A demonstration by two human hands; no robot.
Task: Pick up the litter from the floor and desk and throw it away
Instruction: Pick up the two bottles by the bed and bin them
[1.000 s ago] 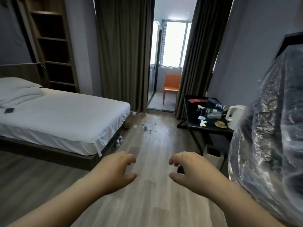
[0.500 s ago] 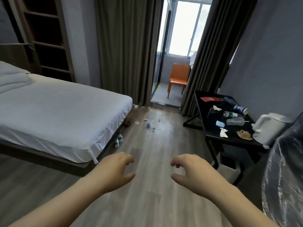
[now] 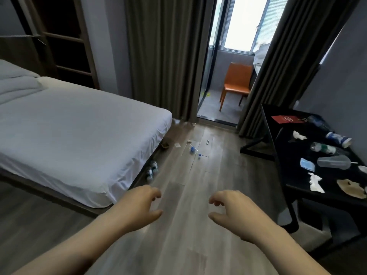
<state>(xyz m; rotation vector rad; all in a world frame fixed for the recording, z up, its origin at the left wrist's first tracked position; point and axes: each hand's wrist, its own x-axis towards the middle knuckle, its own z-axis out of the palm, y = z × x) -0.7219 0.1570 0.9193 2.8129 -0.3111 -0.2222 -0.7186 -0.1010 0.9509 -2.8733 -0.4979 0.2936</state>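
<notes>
Litter is scattered on the wooden floor ahead: two small bottles point(image 3: 152, 170) beside the bed base, blue bits point(image 3: 193, 149), a paper scrap point(image 3: 177, 145) and a brown piece point(image 3: 165, 144). The black desk point(image 3: 278, 153) at the right carries plastic bottles point(image 3: 331, 162), a blue mask point(image 3: 307, 164), crumpled tissues point(image 3: 315, 182) and a red card point(image 3: 284, 119). My left hand point(image 3: 139, 205) and my right hand point(image 3: 232, 209) hover low in front of me, both empty with fingers loosely curled and apart, well short of any litter.
A white bed point(image 3: 69, 132) fills the left side. Dark curtains point(image 3: 162, 56) frame a doorway to a balcony with an orange chair point(image 3: 236, 82). A wooden shelf unit point(image 3: 59, 36) stands at the back left. A strip of floor runs between bed and desk.
The view has advanced into the room; the bed, desk and floor litter look closer. A plastic-wrapped object at the right has left the view. Both hands keep the same empty pose.
</notes>
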